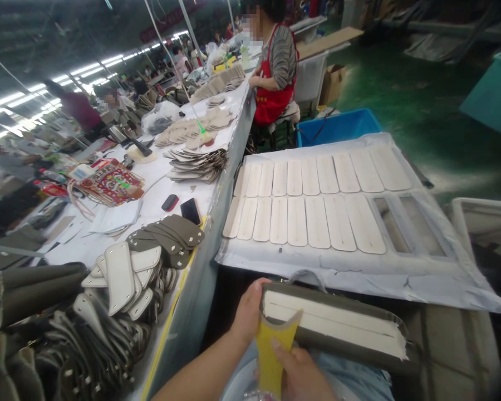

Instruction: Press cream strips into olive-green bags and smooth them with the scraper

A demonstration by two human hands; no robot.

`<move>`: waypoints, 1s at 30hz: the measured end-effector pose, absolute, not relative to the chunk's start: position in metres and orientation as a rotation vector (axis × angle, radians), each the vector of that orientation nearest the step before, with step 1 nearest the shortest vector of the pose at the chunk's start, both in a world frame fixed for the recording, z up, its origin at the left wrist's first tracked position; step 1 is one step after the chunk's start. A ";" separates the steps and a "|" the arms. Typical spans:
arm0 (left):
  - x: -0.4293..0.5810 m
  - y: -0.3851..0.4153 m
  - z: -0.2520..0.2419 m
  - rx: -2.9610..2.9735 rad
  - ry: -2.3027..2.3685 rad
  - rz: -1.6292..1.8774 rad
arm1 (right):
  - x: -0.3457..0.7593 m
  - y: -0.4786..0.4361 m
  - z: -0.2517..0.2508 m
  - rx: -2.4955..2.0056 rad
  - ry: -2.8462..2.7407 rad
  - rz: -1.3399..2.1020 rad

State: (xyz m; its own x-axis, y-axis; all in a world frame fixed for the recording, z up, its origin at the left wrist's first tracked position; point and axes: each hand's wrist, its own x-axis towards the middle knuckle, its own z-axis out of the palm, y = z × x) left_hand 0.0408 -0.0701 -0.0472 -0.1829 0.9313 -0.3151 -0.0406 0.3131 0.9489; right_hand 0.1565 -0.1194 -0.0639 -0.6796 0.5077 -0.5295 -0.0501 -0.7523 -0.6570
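One pale strip (346, 317) is lying in a dark casing (359, 353), left hand (247, 312) gripping its end, right hand (303, 370) pinching a yellow tool (273, 348), many panels (313, 223) seemingly waiting.

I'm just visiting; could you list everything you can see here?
Long worktable: one, white, left
Sheet-covered board: one, white, right
Flat rounded panels: two rows, off-white, on board
Slotted straps: many, whitish and dark, worktable's near end
Rectangular phone: one, black, worktable edge
Patterned bag: one, mostly red, on worktable
Person wearing apron: one, red apron, upper centre
Plastic bin: one, blue, behind board
Long piece: one, dark with white face, lower centre
Curved-edge tool: one, yellow, lower centre
Far background: too blurred to count
Left hand: one, bare, at long piece's left end
Right hand: one, bare, gripping tool
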 end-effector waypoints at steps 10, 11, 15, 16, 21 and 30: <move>0.037 -0.070 -0.046 1.204 1.725 0.890 | 0.160 -0.112 -0.051 -1.255 -0.159 2.496; 0.035 -0.071 -0.043 1.313 1.790 0.794 | 0.159 -0.113 -0.050 -1.256 -0.172 2.481; 0.029 -0.070 -0.027 1.858 1.942 0.369 | 0.154 -0.122 -0.053 -1.185 -0.201 2.406; 0.029 -0.068 -0.023 1.991 1.904 0.300 | 0.153 -0.124 -0.054 -1.165 -0.202 2.393; 0.034 -0.063 -0.013 2.260 1.742 0.122 | 0.151 -0.129 -0.057 -1.154 -0.244 2.406; 0.041 -0.056 -0.027 2.149 1.782 0.194 | 0.156 -0.128 -0.052 -1.175 -0.232 2.305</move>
State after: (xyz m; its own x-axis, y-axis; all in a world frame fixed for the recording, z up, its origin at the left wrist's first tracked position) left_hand 0.0406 -0.0562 -0.0270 0.2034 0.9728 -0.1107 0.9263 -0.1546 0.3437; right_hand 0.1562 -0.1275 -0.0524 -0.4757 0.5346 -0.6985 -0.3844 -0.8406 -0.3817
